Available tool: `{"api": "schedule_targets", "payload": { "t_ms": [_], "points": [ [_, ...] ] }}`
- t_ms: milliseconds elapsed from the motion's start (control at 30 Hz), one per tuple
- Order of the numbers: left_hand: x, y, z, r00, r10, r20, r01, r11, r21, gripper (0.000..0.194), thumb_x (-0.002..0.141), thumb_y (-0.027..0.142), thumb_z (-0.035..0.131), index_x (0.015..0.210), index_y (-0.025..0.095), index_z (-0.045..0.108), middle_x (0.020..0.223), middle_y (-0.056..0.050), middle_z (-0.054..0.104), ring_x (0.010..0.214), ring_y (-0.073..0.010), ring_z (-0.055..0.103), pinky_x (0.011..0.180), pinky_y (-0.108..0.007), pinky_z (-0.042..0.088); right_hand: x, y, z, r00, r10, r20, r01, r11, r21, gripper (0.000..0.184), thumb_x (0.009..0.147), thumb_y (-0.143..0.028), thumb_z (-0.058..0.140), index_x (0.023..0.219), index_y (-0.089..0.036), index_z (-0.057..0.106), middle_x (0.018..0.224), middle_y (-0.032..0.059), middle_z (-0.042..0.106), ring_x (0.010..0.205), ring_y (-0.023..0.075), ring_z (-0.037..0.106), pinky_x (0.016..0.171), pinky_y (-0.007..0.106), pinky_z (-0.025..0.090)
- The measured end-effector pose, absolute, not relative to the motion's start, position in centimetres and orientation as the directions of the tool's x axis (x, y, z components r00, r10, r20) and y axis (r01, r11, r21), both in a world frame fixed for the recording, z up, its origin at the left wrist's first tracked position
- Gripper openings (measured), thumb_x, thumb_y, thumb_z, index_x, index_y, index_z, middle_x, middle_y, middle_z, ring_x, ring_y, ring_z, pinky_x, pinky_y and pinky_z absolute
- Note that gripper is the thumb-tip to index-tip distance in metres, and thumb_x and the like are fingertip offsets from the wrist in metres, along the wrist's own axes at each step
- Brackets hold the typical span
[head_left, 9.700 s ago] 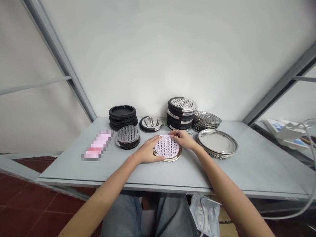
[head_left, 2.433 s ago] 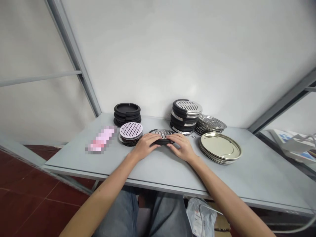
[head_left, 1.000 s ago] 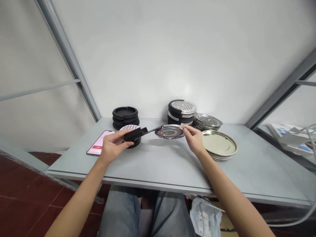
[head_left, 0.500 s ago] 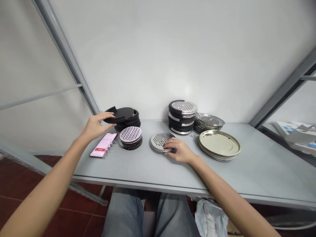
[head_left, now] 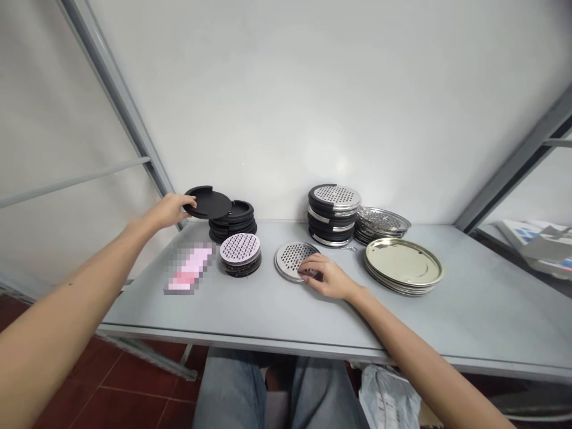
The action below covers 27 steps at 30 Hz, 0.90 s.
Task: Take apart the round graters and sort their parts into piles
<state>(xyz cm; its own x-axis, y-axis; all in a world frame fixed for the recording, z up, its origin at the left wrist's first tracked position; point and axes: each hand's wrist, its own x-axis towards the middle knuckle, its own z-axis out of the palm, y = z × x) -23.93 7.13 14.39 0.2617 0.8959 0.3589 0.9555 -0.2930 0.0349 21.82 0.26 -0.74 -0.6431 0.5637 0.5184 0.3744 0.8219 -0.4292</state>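
My left hand [head_left: 168, 210] grips a black round ring [head_left: 208, 204] by its left edge and holds it level just above and left of the stack of black rings [head_left: 234, 219] at the back left. A perforated metal disc [head_left: 292, 260] lies flat mid-table, and my right hand [head_left: 327, 276] rests on its near right edge with fingers curled over it. A short stack topped by a lilac perforated disc [head_left: 240, 252] stands between my two hands.
A phone [head_left: 187, 268] lies left of the lilac stack. A tall stack of black-rimmed perforated discs [head_left: 333, 214] stands at the back, with perforated metal trays [head_left: 383, 222] and plain metal plates [head_left: 403, 264] to its right. The grey table [head_left: 469, 310] meets a white wall.
The black ring and the metal disc were pulled apart. My left hand carried the ring to the back left stack. My right hand set the disc flat on the table and stays on it.
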Motion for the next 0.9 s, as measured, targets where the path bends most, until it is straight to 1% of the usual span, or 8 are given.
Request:
{"api": "schedule_targets", "payload": {
  "t_ms": [233, 367, 533, 633, 700, 767, 833, 900],
  "points": [
    [-23.8, 9.7, 13.3, 0.293, 0.925, 0.243, 0.956, -0.285, -0.067, 0.028, 0.069, 0.022, 0.058, 0.094, 0.024, 0.070, 0.113, -0.005, 0.067, 0.123, -0.0284, 0.052, 0.105, -0.036, 0.037, 21.7, 0.4, -0.9, -0.630, 0.567, 0.531, 0.365, 0.819, -0.443, 0.015, 0.085, -0.021, 0.055, 0.094, -0.019, 0.068, 0.094, 0.0079, 0.068, 0.090, 0.0201, 0.061, 0.084, 0.037, 0.047],
    [-23.4, 10.4, 12.6, 0.251, 0.942, 0.221, 0.968, -0.251, -0.028, 0.034, 0.068, 0.019, 0.056, 0.098, 0.025, 0.071, 0.125, -0.004, 0.062, 0.119, -0.0272, 0.055, 0.106, -0.036, 0.037, 21.6, 0.8, -1.5, -0.555, 0.609, 0.566, 0.381, 0.792, -0.478, 0.015, 0.086, -0.023, 0.055, 0.092, -0.020, 0.068, 0.091, 0.0080, 0.069, 0.088, 0.0204, 0.062, 0.082, 0.036, 0.048],
    [-22.2, 10.4, 11.8, 0.173, 0.955, 0.241, 0.968, -0.210, 0.140, 0.041, 0.060, 0.010, 0.050, 0.089, 0.025, 0.074, 0.114, -0.001, 0.068, 0.115, -0.0250, 0.059, 0.104, -0.031, 0.041, 20.7, 2.0, -0.7, -0.334, 0.732, 0.594, 0.386, 0.681, -0.622, 0.031, 0.091, -0.030, 0.048, 0.118, -0.019, 0.059, 0.101, 0.0083, 0.069, 0.093, 0.0194, 0.063, 0.088, 0.037, 0.048],
    [-21.5, 10.3, 11.5, 0.043, 0.970, 0.240, 0.950, -0.114, 0.291, 0.039, 0.062, 0.011, 0.047, 0.087, 0.024, 0.073, 0.106, 0.000, 0.071, 0.112, -0.0247, 0.061, 0.101, -0.031, 0.044, 18.6, 3.9, 0.6, -0.226, 0.783, 0.579, 0.369, 0.619, -0.693, 0.032, 0.092, -0.035, 0.045, 0.115, -0.019, 0.060, 0.101, 0.0081, 0.069, 0.089, 0.0190, 0.064, 0.084, 0.035, 0.049],
    [-21.2, 10.3, 11.3, -0.034, 0.963, 0.267, 0.933, -0.065, 0.353, 0.040, 0.068, 0.014, 0.046, 0.097, 0.022, 0.072, 0.107, -0.002, 0.070, 0.112, -0.0254, 0.060, 0.100, -0.034, 0.045, 16.1, 5.7, 1.5, -0.168, 0.823, 0.543, 0.343, 0.565, -0.751, 0.035, 0.091, -0.036, 0.047, 0.118, -0.018, 0.058, 0.103, 0.0092, 0.068, 0.089, 0.0192, 0.064, 0.083, 0.035, 0.050],
    [-20.8, 10.5, 10.9, -0.112, 0.940, 0.323, 0.921, -0.024, 0.389, 0.046, 0.074, 0.019, 0.047, 0.117, 0.019, 0.063, 0.116, -0.007, 0.066, 0.116, -0.0268, 0.058, 0.100, -0.036, 0.044, 13.0, 7.7, 2.1, -0.161, 0.883, 0.441, 0.323, 0.470, -0.822, 0.044, 0.087, -0.035, 0.051, 0.128, -0.017, 0.051, 0.116, 0.0132, 0.063, 0.095, 0.0208, 0.063, 0.083, 0.036, 0.051],
    [-20.4, 10.7, 10.2, -0.223, 0.910, 0.351, 0.892, 0.045, 0.450, 0.054, 0.079, 0.029, 0.050, 0.131, 0.015, 0.050, 0.129, -0.013, 0.058, 0.121, -0.0288, 0.054, 0.100, -0.038, 0.043, 9.8, 9.5, 2.5, -0.188, 0.918, 0.350, 0.321, 0.395, -0.861, 0.056, 0.085, -0.037, 0.054, 0.136, -0.014, 0.042, 0.134, 0.0179, 0.051, 0.110, 0.0241, 0.058, 0.091, 0.039, 0.048],
    [-20.1, 11.1, 9.5, -0.342, 0.889, 0.305, 0.831, 0.135, 0.540, 0.064, 0.081, 0.041, 0.052, 0.136, 0.009, 0.043, 0.135, -0.020, 0.051, 0.123, -0.0309, 0.051, 0.100, -0.039, 0.043, 7.0, 11.0, 2.8, -0.202, 0.926, 0.319, 0.313, 0.370, -0.875, 0.063, 0.085, -0.038, 0.054, 0.140, -0.013, 0.037, 0.143, 0.0182, 0.041, 0.123, 0.0262, 0.050, 0.100, 0.040, 0.043]
  ]
}}
